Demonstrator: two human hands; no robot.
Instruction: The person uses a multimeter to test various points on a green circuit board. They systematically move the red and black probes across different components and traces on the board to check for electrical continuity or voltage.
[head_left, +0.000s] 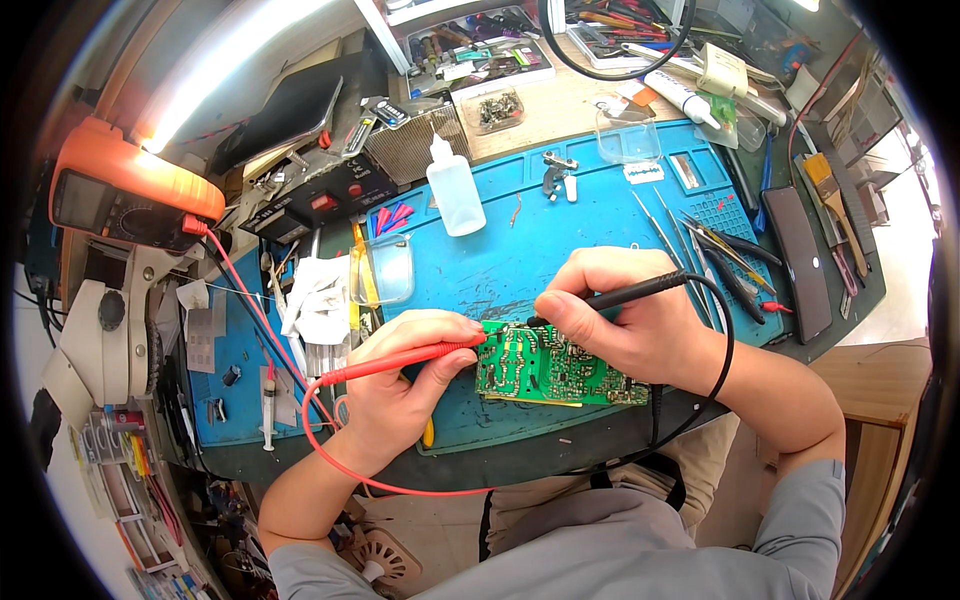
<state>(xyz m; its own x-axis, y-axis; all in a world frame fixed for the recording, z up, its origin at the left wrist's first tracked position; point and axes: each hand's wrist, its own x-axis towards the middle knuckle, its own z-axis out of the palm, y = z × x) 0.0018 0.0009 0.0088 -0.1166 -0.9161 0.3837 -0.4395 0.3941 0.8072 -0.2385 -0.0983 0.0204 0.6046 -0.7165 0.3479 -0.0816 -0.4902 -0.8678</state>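
Note:
A green circuit board (560,368) lies on the blue mat near the table's front edge, its soldered side up. My left hand (400,375) is closed on a red multimeter probe (400,359), its tip at the board's upper left corner. From the other side my right hand (630,320) grips a black multimeter probe (640,292), pointing at the board's top edge. Whether either tip touches a solder joint is too small to tell. The red lead loops below my left wrist; the black lead curves past my right wrist. An orange multimeter (135,190) stands at the far left.
A white squeeze bottle (456,190) stands on the blue mat (520,260) beyond the board. Tweezers and pliers (735,280) lie to the right beside a dark phone (803,262). Left of the mat's middle are a clear plastic box (386,268) and crumpled white tissue (325,300).

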